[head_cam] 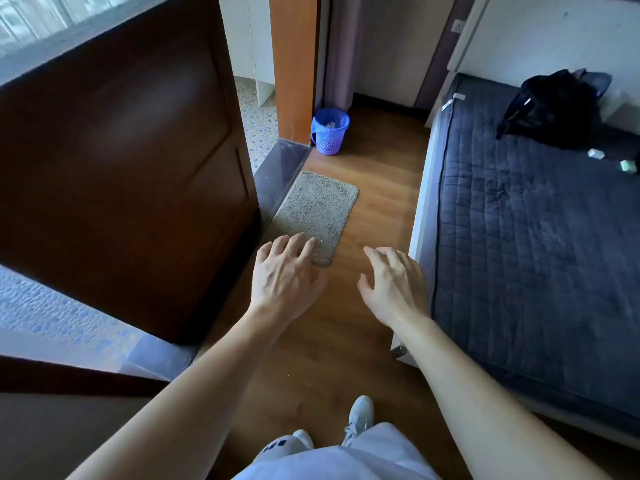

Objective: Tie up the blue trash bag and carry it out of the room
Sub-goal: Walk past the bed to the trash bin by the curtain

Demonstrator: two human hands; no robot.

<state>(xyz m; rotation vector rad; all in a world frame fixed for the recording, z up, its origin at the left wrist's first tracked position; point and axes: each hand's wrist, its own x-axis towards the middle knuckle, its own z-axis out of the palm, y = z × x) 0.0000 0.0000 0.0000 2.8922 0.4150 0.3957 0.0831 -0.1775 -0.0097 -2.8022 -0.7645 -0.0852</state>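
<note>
Blue trash bag [329, 123] in bin, hands empty

A dark brown wooden door [131, 161] stands open at nine o'clock. A beige doormat [317, 211] lies at centre on the wood-plank floor [377, 174], its long edge along the grey threshold [280, 174]. At three o'clock a bed with a dark quilted cover [526, 244] carries a black bag [550, 107] at two o'clock.
</note>
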